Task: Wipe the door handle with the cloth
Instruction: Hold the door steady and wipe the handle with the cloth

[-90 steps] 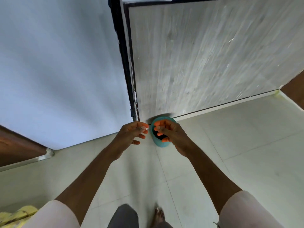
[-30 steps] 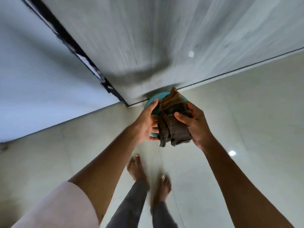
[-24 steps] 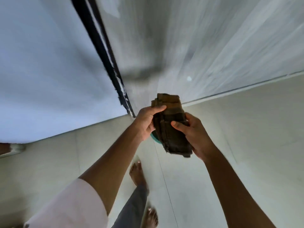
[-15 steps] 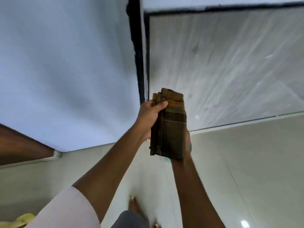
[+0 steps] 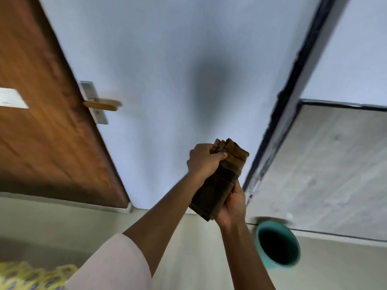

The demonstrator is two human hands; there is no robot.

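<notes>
Head view shows both hands, left hand [image 5: 204,159] on top and right hand [image 5: 232,203] below, closed around the folded cloth [image 5: 221,181], now lifted from the teal bucket [image 5: 278,244], while the door handle [image 5: 102,104] waits unwiped, upper left.

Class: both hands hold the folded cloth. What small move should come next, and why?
Probably carry the cloth leftward toward the door handle: the left hand and right hand grip it, but the handle on the wooden door is untouched.
</notes>
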